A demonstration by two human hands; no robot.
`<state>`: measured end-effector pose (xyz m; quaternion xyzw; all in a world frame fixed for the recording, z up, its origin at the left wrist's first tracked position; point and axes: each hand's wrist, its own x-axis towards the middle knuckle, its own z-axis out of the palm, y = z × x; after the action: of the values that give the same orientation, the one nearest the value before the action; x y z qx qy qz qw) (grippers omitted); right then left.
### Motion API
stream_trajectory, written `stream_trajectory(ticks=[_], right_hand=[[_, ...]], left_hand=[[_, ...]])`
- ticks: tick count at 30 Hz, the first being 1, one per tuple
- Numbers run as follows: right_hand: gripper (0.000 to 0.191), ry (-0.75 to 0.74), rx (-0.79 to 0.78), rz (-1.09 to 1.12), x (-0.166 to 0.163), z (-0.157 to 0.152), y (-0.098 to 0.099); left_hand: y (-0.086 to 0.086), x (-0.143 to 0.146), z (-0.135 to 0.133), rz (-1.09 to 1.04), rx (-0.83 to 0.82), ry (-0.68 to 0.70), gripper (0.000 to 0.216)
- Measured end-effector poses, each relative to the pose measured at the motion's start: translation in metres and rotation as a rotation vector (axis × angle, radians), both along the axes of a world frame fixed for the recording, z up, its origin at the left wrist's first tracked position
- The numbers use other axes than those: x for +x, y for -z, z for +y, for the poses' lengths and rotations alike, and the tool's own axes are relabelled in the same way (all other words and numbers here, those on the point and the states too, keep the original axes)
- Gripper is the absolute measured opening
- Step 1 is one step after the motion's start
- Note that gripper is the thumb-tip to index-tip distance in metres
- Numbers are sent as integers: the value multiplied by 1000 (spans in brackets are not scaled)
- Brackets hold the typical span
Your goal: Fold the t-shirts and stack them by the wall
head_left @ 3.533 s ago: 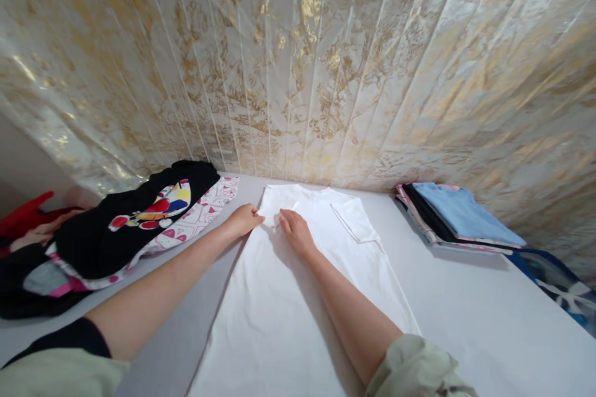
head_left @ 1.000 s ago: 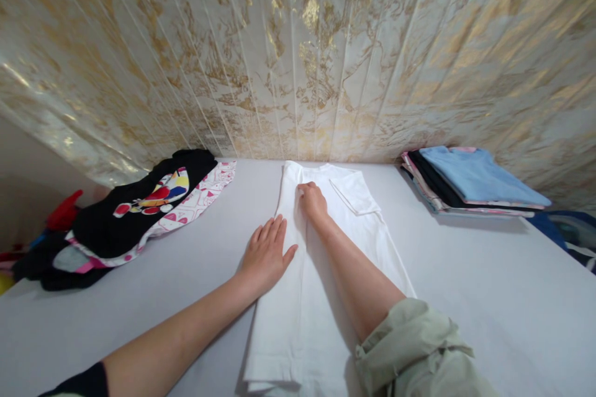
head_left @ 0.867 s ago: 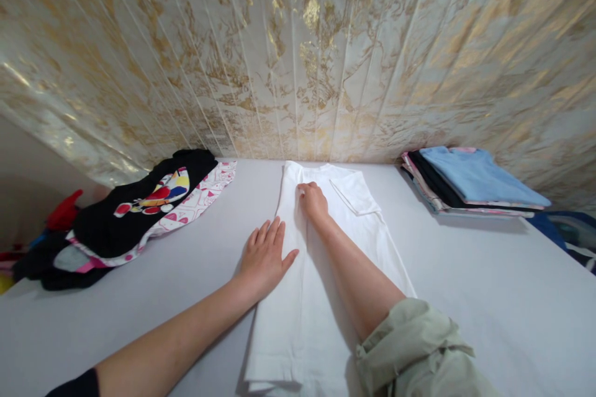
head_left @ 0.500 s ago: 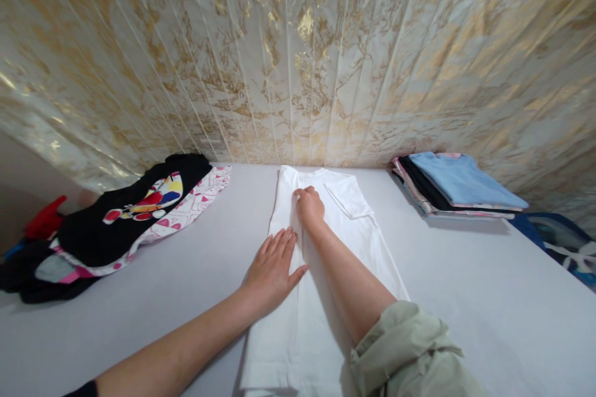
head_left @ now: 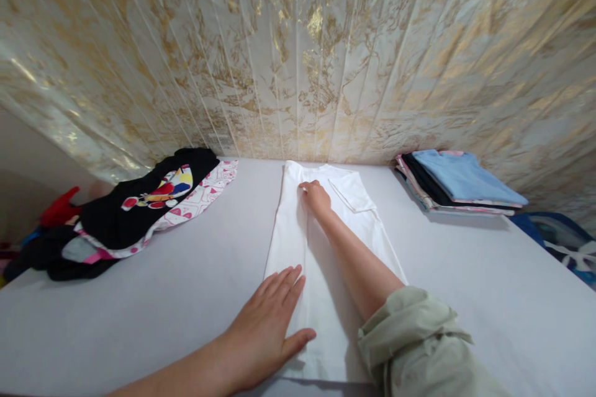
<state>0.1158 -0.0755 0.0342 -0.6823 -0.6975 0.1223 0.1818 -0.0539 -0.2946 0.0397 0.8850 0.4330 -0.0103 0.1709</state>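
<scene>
A white short-sleeved shirt (head_left: 286, 229) lies lengthwise on the pale surface, its left side folded inward and a sleeve turned over on the upper right. My right hand (head_left: 317, 197) is at the shirt's upper part near the folded edge, fingers curled and closed on the fabric. Flat on the lower left half rests my left hand (head_left: 272, 316), fingers stretched out and thumb apart, palm down over the folded strip.
On the left a loose heap of clothes (head_left: 139, 205) is topped by a black printed garment. A folded stack (head_left: 465, 180) with a light blue garment on top sits at the right. A gold-patterned curtain (head_left: 298, 62) hangs behind. Something blue (head_left: 554, 236) shows at the right edge.
My left hand has slid down the shirt towards me, still flat. My right hand stays near the top of the folded edge. The view has shifted slightly.
</scene>
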Motion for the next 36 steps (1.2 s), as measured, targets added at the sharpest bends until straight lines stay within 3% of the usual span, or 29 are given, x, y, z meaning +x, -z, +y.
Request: stream_trajectory(ticks=[3, 7, 11, 14, 19, 29, 32, 36], right_hand=[[41, 2, -2, -27, 24, -1, -14], [40, 76, 53, -164, 71, -12, -22], [42, 189, 29, -287, 102, -29, -7], [47, 240, -36, -304, 105, -35, 11], [52, 244, -40, -275, 98, -22, 27], [52, 265, 17, -208, 86, 0, 28], [50, 291, 81, -76, 103, 4, 25], [49, 381, 19, 121, 149, 8, 12]], left_hand=[[-6, 4, 30, -58, 92, -83, 63], [-2, 24, 96, -87, 285, -212, 53], [11, 48, 156, -69, 369, -299, 56], [22, 56, 183, -28, 334, -321, 63], [32, 50, 205, -18, 335, -309, 69], [33, 39, 232, 2, 350, -299, 70], [34, 39, 232, 4, 357, -291, 71], [34, 39, 231, -1, 355, -292, 71]])
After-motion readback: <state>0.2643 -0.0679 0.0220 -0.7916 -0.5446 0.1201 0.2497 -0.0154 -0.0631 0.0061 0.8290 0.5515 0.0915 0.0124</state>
